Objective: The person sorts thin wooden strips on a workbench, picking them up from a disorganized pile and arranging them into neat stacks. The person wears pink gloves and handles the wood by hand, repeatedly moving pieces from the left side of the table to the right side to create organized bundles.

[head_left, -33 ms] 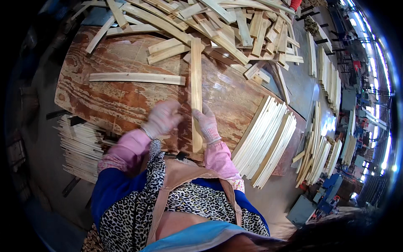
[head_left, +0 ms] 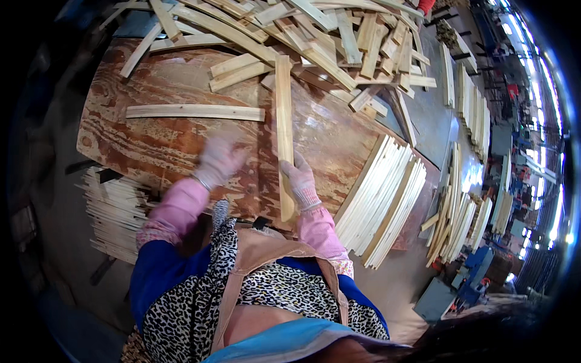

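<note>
In a pale work glove, my right hand grips the near half of a wooden slat by its right edge. The slat points away from me across the worn brown tabletop, its far end by the heap of wood. My left hand, gloved too, is over the table to the left of that slat and apart from it. Motion smears its fingers, so their pose is unclear. Beyond it another slat lies crosswise on the table.
A loose heap of wooden pieces covers the table's far side. Neatly laid slats rest at its right edge. More slats are stacked at the lower left and farther right. A red sleeve shows at the top right.
My left hand has shifted left, farther from the held slat. My right hand keeps its grip, and the slat has barely moved.
</note>
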Demonstrator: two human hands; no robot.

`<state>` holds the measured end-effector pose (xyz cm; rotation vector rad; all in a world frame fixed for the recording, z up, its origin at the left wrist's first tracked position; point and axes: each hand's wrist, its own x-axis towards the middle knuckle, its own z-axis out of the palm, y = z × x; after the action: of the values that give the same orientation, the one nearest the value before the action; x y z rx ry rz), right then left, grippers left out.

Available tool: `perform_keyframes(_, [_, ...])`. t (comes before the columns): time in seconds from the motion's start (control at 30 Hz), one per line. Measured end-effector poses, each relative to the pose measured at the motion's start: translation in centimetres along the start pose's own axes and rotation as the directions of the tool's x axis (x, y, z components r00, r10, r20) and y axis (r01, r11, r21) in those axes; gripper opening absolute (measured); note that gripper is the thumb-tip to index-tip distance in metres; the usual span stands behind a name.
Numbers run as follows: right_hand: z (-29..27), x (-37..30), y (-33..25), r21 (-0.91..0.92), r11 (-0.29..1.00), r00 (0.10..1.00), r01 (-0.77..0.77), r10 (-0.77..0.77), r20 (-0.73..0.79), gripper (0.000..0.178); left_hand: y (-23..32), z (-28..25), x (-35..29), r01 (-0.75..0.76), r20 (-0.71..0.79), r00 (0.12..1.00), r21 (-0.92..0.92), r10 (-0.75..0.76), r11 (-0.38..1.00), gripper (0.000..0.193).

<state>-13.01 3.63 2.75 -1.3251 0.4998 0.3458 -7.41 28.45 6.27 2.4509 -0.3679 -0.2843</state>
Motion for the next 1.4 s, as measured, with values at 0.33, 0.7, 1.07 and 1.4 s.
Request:
perform_keyframes(0.33, [-18.4, -13.0, 3.4, -0.201, 0.979, 0.826, 0.033, -0.14, -0.546, 0.056, -17.2, -1.8, 1.1, -0.093, 0.144, 0.989, 0.517, 0.02, 0.851, 0.05])
perform_keyframes(0.7, [-44.5, -21.0, -4.7, -0.628, 0.709, 0.445, -0.32, -0.473, -0.76, 0.034, 8.1, 16.6, -0.4, 0.169, 0.196, 0.97, -0.107, -0.146, 0.98, 0.049])
perform_keyframes(1.07, [-56.1, -11.5, -4.8, -0.901, 0.41, 0.432, -0.141, -0.794, -0.429, 0.06, 25.9, 26.5, 6.2, -0.011, 0.381, 0.924, -0.098, 0.048, 0.995, 0.053])
perform_keyframes(1.4, [-26.9, -10.8, 2.1, -0.992, 0.11, 0.697, 0.068, -0.717, -0.032, 0.068, 24.5, 25.2, 8.2, -0.029, 0.461, 0.88, -0.19, 0.116, 0.981, 0.05])
